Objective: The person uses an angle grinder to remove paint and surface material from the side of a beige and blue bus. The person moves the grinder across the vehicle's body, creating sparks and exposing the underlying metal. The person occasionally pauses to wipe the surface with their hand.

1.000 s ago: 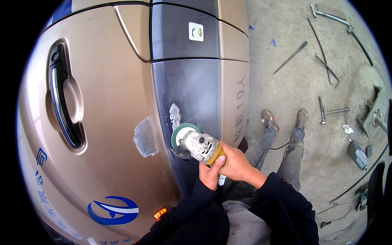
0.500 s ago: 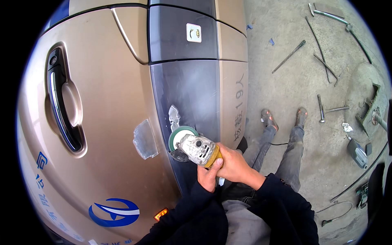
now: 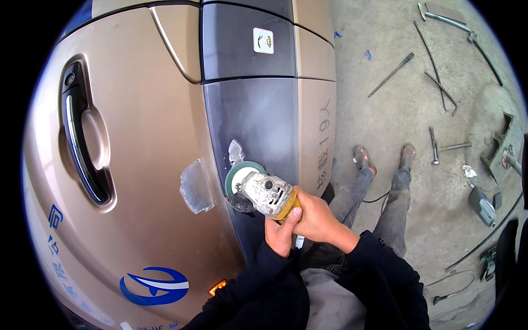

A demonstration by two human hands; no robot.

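My left hand [image 3: 280, 235] and my right hand [image 3: 322, 220] both grip an angle grinder [image 3: 268, 195] with a worn silver head and yellow body, the right one wrapped over the body, the left one below with its thumb up. The grinder's green-rimmed white disc [image 3: 240, 173] lies against a dark grey vehicle panel [image 3: 253, 110], just below a rough silvery patch [image 3: 236, 149]. Another scraped patch [image 3: 195, 187] is on the bronze panel [image 3: 143, 143] to the left, which carries a black door handle [image 3: 77, 132] and blue decals.
The concrete floor [image 3: 374, 121] at right holds hammers [image 3: 435, 146], metal bars [image 3: 390, 74], a grey power tool [image 3: 481, 206], a metal stand [image 3: 498, 148] and cables [image 3: 470, 283]. My own legs and sandalled feet [image 3: 407, 157] show beside the vehicle's edge.
The grinder and both hands have shifted slightly left, and the disc sits a little higher, closer to the silvery patch. The grip looks the same.
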